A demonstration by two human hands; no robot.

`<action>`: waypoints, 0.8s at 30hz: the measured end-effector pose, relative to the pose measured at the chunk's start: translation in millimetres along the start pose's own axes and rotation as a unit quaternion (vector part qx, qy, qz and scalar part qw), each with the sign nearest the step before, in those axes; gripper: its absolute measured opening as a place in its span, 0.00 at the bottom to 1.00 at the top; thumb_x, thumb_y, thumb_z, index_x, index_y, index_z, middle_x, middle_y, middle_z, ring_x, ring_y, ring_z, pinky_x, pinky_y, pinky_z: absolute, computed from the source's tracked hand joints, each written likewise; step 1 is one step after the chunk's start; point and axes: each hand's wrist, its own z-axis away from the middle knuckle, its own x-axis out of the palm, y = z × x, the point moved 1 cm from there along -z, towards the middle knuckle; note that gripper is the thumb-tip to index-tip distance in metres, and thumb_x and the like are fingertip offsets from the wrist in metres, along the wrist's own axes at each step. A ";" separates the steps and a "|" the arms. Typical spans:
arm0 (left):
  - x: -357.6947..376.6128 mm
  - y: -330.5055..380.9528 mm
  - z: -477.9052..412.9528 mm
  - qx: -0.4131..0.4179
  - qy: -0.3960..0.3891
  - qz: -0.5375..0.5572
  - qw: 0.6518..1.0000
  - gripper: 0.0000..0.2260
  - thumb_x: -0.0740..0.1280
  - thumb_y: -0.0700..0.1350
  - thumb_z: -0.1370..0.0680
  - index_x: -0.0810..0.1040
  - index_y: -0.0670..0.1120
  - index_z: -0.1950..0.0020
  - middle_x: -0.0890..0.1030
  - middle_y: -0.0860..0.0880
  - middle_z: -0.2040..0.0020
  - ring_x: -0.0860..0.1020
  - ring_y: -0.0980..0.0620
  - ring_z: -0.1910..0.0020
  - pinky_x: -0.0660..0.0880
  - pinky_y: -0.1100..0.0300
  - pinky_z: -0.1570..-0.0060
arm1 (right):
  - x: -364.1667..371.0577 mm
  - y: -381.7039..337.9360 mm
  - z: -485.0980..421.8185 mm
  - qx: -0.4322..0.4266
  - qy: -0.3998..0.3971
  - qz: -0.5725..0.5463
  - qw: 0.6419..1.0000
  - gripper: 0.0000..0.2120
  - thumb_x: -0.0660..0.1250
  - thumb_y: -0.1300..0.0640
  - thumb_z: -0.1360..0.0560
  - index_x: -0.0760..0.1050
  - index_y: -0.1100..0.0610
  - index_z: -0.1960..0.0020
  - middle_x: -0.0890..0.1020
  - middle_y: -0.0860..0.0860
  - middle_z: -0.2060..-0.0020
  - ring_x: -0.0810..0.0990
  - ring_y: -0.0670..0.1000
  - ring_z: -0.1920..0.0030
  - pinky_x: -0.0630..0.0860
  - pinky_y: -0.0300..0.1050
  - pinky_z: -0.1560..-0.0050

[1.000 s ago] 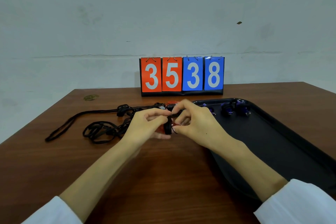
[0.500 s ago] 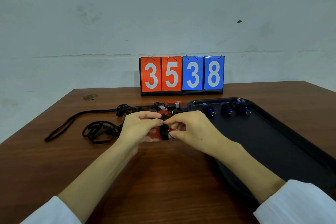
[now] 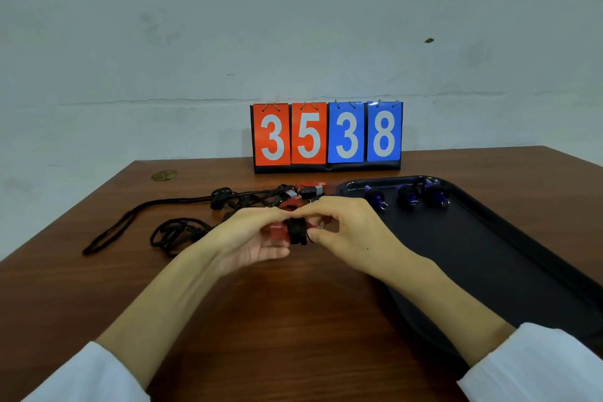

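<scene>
Gripping whistle (image 3: pixel 278 234) | left hand (image 3: pixel 249 240), right hand (image 3: pixel 354 232) | tray (image 3: pixel 489 254) beside right

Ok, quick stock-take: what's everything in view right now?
Table: one, brown wood.
Scoreboard: one, red and blue cards reading 3538, table's far edge.
Tray: one, black, right side.
Blue whistles: three, cord-wrapped, tray's far end.
Loose cords: tangle, black, left of centre.
Spare whistles: count unclear, red, left of tray's far corner.
Disc: one, brownish, far left.
Red whistle: one, black cord wound round it, held mid-table.
Left hand: holds the red whistle.
Right hand: fingers pinch the black cord.
</scene>
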 end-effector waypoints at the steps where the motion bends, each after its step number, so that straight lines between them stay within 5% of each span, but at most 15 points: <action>1: -0.7 -0.5 -0.1 -0.009 -0.008 0.013 1.000 0.07 0.65 0.42 0.23 0.78 0.39 0.49 0.82 0.43 0.65 0.79 0.51 0.70 0.79 0.61 0.71 | -0.9 0.3 -0.3 0.020 0.008 -0.010 1.000 0.17 0.69 0.62 0.28 0.78 0.51 0.41 0.81 0.45 0.54 0.78 0.42 0.55 0.72 0.30 0.51; 5: 2.0 -2.5 -1.9 0.027 -0.012 -0.003 1.000 0.09 0.63 0.43 0.22 0.78 0.39 0.46 0.84 0.41 0.57 0.83 0.46 0.61 0.81 0.56 0.65 | -4.6 1.1 -0.3 0.066 0.030 -0.033 0.997 0.14 0.70 0.61 0.28 0.79 0.52 0.44 0.83 0.47 0.54 0.76 0.39 0.58 0.70 0.25 0.55; 8: 4.2 -2.2 -3.7 0.130 0.027 -0.033 0.991 0.09 0.62 0.38 0.22 0.81 0.41 0.47 0.82 0.43 0.46 0.82 0.47 0.50 0.81 0.56 0.56 | -6.4 1.0 -0.2 0.072 0.041 -0.033 0.996 0.14 0.70 0.60 0.28 0.79 0.52 0.43 0.83 0.47 0.53 0.75 0.36 0.60 0.69 0.24 0.56; 15: 25.0 5.3 4.1 0.156 -0.019 0.036 0.987 0.10 0.63 0.43 0.23 0.80 0.40 0.48 0.83 0.39 0.52 0.83 0.42 0.53 0.82 0.56 0.58 | -21.1 1.7 11.3 0.062 0.121 -0.030 0.990 0.13 0.70 0.62 0.28 0.80 0.54 0.44 0.83 0.47 0.53 0.78 0.40 0.54 0.72 0.27 0.52; 19: 55.0 9.6 -0.9 0.187 -0.081 -0.051 0.978 0.16 0.67 0.44 0.27 0.78 0.41 0.41 0.83 0.41 0.48 0.82 0.44 0.50 0.80 0.57 0.52 | -42.2 13.6 30.3 0.108 0.184 -0.028 0.977 0.13 0.70 0.60 0.28 0.80 0.51 0.45 0.83 0.44 0.55 0.79 0.39 0.56 0.74 0.27 0.52; 24: 95.5 24.0 -31.9 0.156 -0.157 -0.133 0.966 0.17 0.68 0.45 0.29 0.78 0.40 0.42 0.82 0.40 0.49 0.82 0.47 0.52 0.80 0.61 0.52 | -87.6 36.7 52.8 0.197 0.085 -0.059 0.975 0.15 0.62 0.62 0.23 0.76 0.49 0.40 0.81 0.41 0.53 0.78 0.39 0.52 0.74 0.34 0.46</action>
